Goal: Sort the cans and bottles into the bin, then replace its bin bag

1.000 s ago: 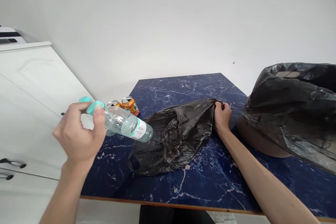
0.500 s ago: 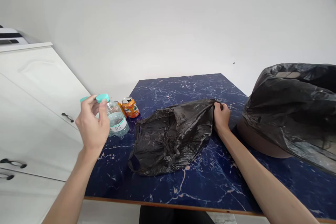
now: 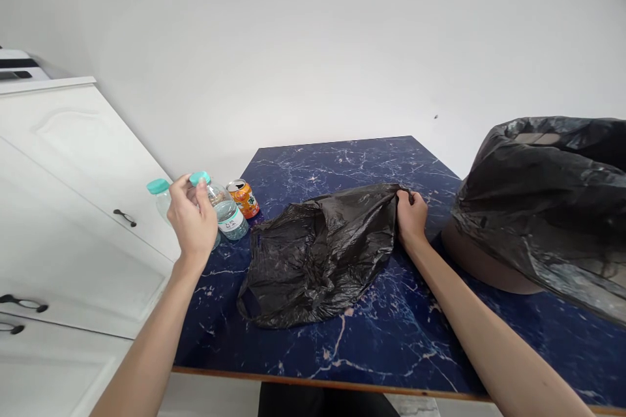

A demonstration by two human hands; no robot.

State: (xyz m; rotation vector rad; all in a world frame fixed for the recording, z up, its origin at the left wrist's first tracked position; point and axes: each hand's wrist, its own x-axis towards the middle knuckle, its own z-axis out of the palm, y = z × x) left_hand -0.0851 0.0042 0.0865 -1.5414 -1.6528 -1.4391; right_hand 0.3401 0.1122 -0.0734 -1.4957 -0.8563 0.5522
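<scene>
My left hand [image 3: 194, 218] is closed around the teal cap of a clear plastic water bottle [image 3: 229, 214], which leans slightly, base to the right. Partly hidden behind that hand stands a second bottle with a teal cap [image 3: 158, 186]. An orange soda can [image 3: 243, 198], its top opened, is just behind the held bottle. Over on the right, my right hand [image 3: 411, 214] pinches one end of a crumpled black plastic bag [image 3: 323, 257]. The bag lies spread across the blue table, its handle loop toward the left.
A brownish bin [image 3: 482, 260] lined with a black bag [image 3: 542, 189] stands at the right of the blue marble-patterned table [image 3: 337, 159]. White cabinets [image 3: 73, 208] run along the left side, and a white wall rises behind the table.
My left hand and the held bottle have shifted right, closer to the can, and the bottle tilts more. More of the second bottle shows. The right hand and bag have stayed nearly still.
</scene>
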